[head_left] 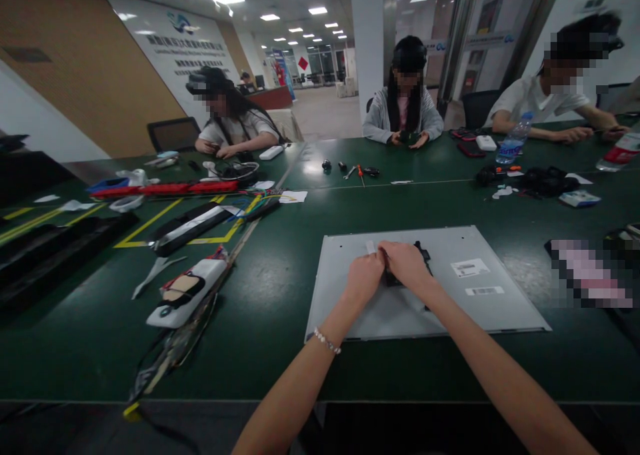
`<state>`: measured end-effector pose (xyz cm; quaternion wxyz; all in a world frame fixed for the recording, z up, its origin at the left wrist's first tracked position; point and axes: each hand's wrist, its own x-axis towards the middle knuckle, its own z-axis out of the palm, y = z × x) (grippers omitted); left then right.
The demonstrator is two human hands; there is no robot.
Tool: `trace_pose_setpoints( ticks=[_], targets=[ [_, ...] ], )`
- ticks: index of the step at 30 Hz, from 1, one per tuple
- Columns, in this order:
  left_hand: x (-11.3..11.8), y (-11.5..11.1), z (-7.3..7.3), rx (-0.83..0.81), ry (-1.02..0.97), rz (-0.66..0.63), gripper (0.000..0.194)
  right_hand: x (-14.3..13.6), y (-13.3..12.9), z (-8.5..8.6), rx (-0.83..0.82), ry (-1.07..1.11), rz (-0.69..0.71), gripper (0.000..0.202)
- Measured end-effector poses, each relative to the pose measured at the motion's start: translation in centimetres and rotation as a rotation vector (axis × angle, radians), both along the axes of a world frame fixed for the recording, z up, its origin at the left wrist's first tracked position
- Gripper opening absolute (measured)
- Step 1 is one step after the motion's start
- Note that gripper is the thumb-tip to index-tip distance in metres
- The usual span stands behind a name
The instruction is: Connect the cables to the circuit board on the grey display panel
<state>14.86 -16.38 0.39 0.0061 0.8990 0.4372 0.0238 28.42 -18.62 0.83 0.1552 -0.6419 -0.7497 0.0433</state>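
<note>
A flat grey metal panel (pixel 350 308) lies on the green table, with two white labels on its right part. Over its middle, my left hand (pixel 367 275) and my right hand (pixel 406 263) meet, fingers closed together. A small white piece (pixel 371 246) shows just beyond my left fingers. Under and behind my right hand is a black part (pixel 424 254), mostly covered by the hand. What the fingertips pinch is too small and hidden to make out.
Left on the green table (pixel 280 275) are a white device with cables (pixel 193 295), a black case (pixel 187 228) and black trays (pixel 55 255). Small tools (pixel 361 174) lie beyond the panel. Right are a pixelated phone-like item (pixel 590 273) and bottle (pixel 515 138). Three people sit opposite.
</note>
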Motion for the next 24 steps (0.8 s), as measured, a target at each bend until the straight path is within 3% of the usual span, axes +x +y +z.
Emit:
trace_pose_setpoints(
  ticks=[7, 11, 14, 17, 24],
  targets=[
    [0.0, -0.3, 0.1, 0.065, 0.008, -0.029, 0.035, 0.9, -0.4, -0.8, 0.062, -0.065, -0.038, 0.032],
    [-0.3, -0.3, 0.2, 0.093, 0.052, 0.0, 0.042, 4.2, 0.2, -1.9, 0.116, -0.054, -0.16, 0.032],
    [-0.5, -0.1, 0.3, 0.098, 0.072, 0.008, 0.042, 6.9, 0.8, -3.1, 0.187, 0.082, -0.273, 0.027],
    [-0.6, 0.0, 0.3, 0.098, 0.082, 0.005, 0.035, 8.1, 1.3, -4.1, 0.194, 0.173, -0.244, 0.026],
    [-0.7, 0.2, 0.4, 0.108, 0.053, -0.001, 0.025, 8.0, 2.1, -5.8, 0.15, 0.224, -0.127, 0.021]
  ],
)
